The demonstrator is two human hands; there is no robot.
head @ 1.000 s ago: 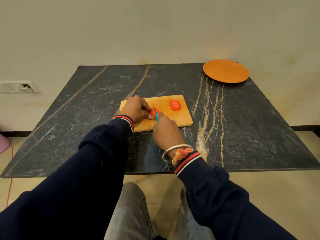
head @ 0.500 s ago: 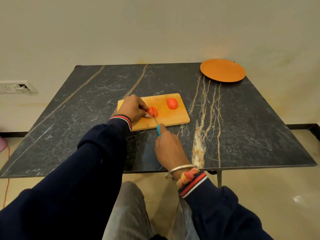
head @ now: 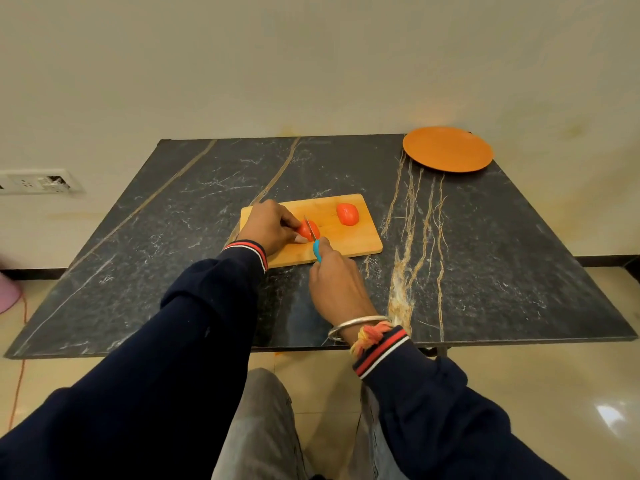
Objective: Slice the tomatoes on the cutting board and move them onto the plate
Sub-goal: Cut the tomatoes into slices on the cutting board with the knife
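A wooden cutting board (head: 349, 242) lies on the dark marble table (head: 485, 258). Two red tomatoes sit on it. My left hand (head: 270, 226) pinches the nearer tomato (head: 310, 229) at the board's left part. My right hand (head: 337, 284) grips a knife with a blue handle (head: 317, 250); its thin blade rests across that tomato. The second tomato (head: 347, 214) lies untouched near the board's far right. An orange plate (head: 447, 153), with nothing on it, sits at the table's far right corner.
The table's near edge runs just under my right wrist. A wall socket (head: 38, 180) is on the wall at left. Beige floor tiles and my grey-trousered legs (head: 263, 427) show below the table.
My right hand drew the knife back toward me, then pushed it forward again across the tomato. My left hand has stayed on the tomato.
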